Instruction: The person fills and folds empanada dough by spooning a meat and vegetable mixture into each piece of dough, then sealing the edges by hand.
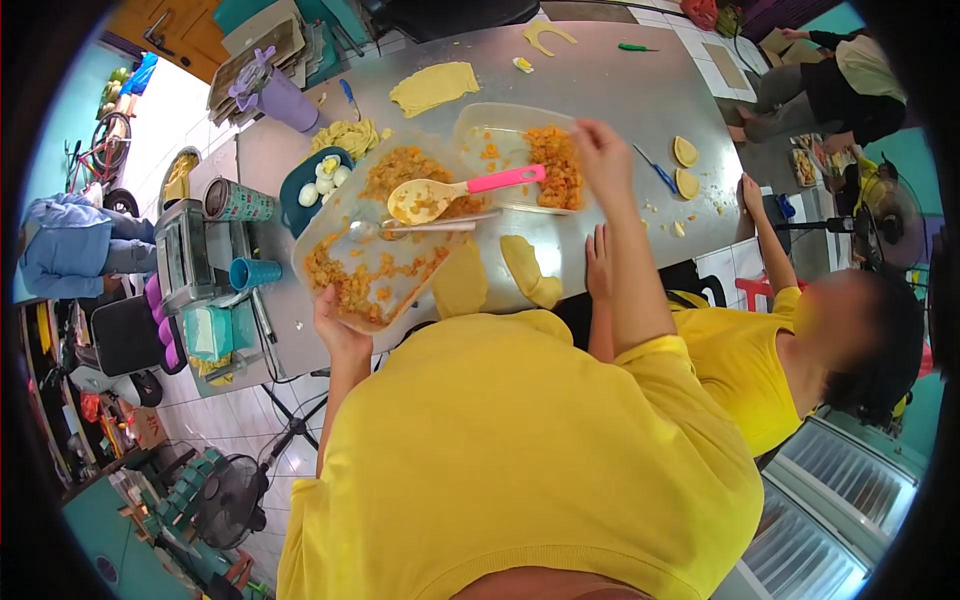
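My left hand (343, 328) is closed around the near left corner of a large clear plastic container (398, 312), which holds orange-brown chunky filling (345, 275). A cream spoon with a pink handle (505, 180) lies across this container, beside a second spoon with a pale handle (450, 226). The pink handle reaches over a smaller clear container (490, 118) with orange diced filling (558, 165). My right hand (606, 160) is pinched at that smaller container's far right corner; its fingertips are partly hidden. Flat dough pieces (530, 272) lie close to me.
A blue bowl (292, 205) holds peeled eggs. Rolled dough (433, 88), a green-handled tool (637, 47), a blue-handled tool (662, 178) and folded pastries (686, 152) lie on the metal table (600, 75). At right, a person in yellow (740, 350) rests both hands by the table.
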A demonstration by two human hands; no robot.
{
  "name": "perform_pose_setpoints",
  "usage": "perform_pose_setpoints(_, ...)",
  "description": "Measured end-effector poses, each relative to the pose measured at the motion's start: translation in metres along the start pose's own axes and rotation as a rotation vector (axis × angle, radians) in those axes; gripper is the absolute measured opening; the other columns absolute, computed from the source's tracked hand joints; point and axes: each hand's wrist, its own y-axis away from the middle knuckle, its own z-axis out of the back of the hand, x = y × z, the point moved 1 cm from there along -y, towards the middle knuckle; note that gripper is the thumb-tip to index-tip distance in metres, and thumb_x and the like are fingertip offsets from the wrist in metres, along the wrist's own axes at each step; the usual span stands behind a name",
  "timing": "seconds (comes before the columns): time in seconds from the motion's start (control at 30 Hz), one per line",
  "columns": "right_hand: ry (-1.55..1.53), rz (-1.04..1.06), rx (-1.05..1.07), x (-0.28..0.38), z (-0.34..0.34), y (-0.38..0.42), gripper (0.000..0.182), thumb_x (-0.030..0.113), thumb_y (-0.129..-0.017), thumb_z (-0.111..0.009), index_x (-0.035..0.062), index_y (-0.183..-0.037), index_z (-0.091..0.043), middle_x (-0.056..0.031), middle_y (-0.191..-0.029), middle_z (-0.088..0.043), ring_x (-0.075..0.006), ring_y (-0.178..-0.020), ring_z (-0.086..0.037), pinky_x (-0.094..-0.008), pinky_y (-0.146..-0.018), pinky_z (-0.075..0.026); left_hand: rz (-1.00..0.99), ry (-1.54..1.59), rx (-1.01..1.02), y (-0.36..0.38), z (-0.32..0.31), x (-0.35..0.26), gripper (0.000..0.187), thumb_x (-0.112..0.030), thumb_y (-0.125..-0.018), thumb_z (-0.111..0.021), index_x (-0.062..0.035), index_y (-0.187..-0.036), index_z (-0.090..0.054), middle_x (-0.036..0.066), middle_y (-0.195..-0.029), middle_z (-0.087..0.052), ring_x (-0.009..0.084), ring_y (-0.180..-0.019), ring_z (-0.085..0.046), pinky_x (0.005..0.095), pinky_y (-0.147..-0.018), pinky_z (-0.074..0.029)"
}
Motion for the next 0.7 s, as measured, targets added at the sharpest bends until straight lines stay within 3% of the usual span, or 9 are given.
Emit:
perform_pose_setpoints(0.07,0.266,-0.044,-0.145,-0.083,0.012,-0.029,0.041,0.037,-0.078,-0.060,0.0000,-0.096,-0.062,-0.0169,-0.091,-0.063,-0.0232,-0.080,-0.062,-0.0343,-0.070,-0.048,0.001,-0.002,-0.019,0.002,0.001,-0.004,0.047,-0.020,-0.081,-0.046,-0.0058,-0.125,-0.039,0.011,-0.121,-0.049,0.0280,-0.112,-0.046,0.0429,-0.094,-0.037)
perform_pose_setpoints(0.13,0.550,-0.145,-0.155,-0.182,0.004,-0.044,0.048,0.039,-0.078,-0.061,-0.0007,-0.104,-0.059,-0.0191,-0.095,-0.062,-0.0225,-0.083,-0.060,-0.0347,-0.071,-0.047,-0.019,0.001,-0.046,0.003,0.000,-0.008,0.047,-0.020,-0.081,-0.045,-0.0059,-0.125,-0.039,0.011,-0.122,-0.049,0.0282,-0.112,-0.046,0.0429,-0.095,-0.036)
perform_pose_setpoints(0.17,0.539,-0.132,-0.135,-0.165,0.000,-0.038,0.048,0.039,-0.078,-0.061,-0.0007,-0.104,-0.059,-0.0191,-0.095,-0.062,-0.0225,-0.083,-0.060,-0.0347,-0.071,-0.047,-0.044,-0.020,-0.066,0.005,-0.003,-0.009,0.047,-0.021,-0.081,-0.045,-0.0057,-0.125,-0.039,0.011,-0.122,-0.049,0.0281,-0.112,-0.046,0.0430,-0.095,-0.036)
perform_pose_setpoints(0.23,-0.129,-0.860,0.146,-0.140,-0.001,-0.017,0.047,0.037,-0.082,-0.057,-0.0004,-0.110,-0.055,-0.0186,-0.098,-0.060,-0.0238,-0.085,-0.059,-0.0349,-0.071,-0.047,-0.082,-0.038,-0.095,0.007,-0.007,-0.010,0.048,-0.021,-0.081,-0.045,-0.0055,-0.125,-0.039,0.011,-0.122,-0.049,0.0281,-0.112,-0.046,0.0431,-0.095,-0.036)
perform_pose_setpoints(0.27,-0.132,-0.857,0.160,-0.169,-0.011,-0.022,0.047,0.037,-0.082,-0.057,-0.0004,-0.110,-0.055,-0.0186,-0.098,-0.060,-0.0238,-0.085,-0.059,-0.0349,-0.071,-0.047,-0.105,-0.052,-0.055,0.008,-0.009,-0.011,0.048,-0.021,-0.081,-0.045,-0.0055,-0.125,-0.039,0.011,-0.122,-0.048,0.0282,-0.112,-0.046,0.0431,-0.095,-0.036)
perform_pose_setpoints(0.33,-0.489,-0.831,0.058,-0.256,-0.036,-0.034,0.040,0.032,-0.087,-0.050,0.0013,-0.112,-0.053,-0.0127,-0.095,-0.060,-0.0222,-0.084,-0.059,-0.0330,-0.067,-0.047,-0.126,-0.078,-0.016,0.009,-0.011,-0.014,0.048,-0.021,-0.080,-0.046,-0.0055,-0.125,-0.039,0.011,-0.122,-0.048,0.0282,-0.112,-0.046,0.0432,-0.095,-0.036)
perform_pose_setpoints(0.43,-0.562,-0.802,0.179,-0.247,-0.026,-0.032,0.038,0.026,-0.092,-0.041,0.0027,-0.122,-0.043,-0.0142,-0.106,-0.056,-0.0281,-0.091,-0.056,-0.0392,-0.076,-0.048,-0.108,-0.100,-0.024,0.010,-0.020,-0.015,0.048,-0.021,-0.080,-0.046,-0.0052,-0.125,-0.040,0.011,-0.122,-0.048,0.0284,-0.112,-0.046,0.0432,-0.095,-0.036)
perform_pose_setpoints(0.57,-0.380,-0.750,0.138,-0.200,-0.016,-0.014,0.039,0.027,-0.093,-0.040,0.0037,-0.123,-0.041,-0.0124,-0.112,-0.053,-0.0285,-0.097,-0.055,-0.0386,-0.079,-0.047,-0.108,-0.128,-0.003,0.003,-0.026,-0.016,0.049,-0.022,-0.079,-0.046,-0.0048,-0.125,-0.040,0.011,-0.122,-0.049,0.0289,-0.112,-0.047,0.0432,-0.095,-0.036)
perform_pose_setpoints(0.7,-0.786,-0.699,-0.063,-0.182,-0.018,0.008,0.040,0.030,-0.092,-0.040,0.0056,-0.124,-0.042,-0.0117,-0.117,-0.051,-0.0288,-0.108,-0.050,-0.0392,-0.085,-0.044,-0.125,-0.169,0.003,0.001,-0.039,-0.018,0.050,-0.023,-0.079,-0.047,-0.0051,-0.125,-0.040,0.011,-0.122,-0.048,0.0293,-0.111,-0.047,0.0433,-0.094,-0.037)
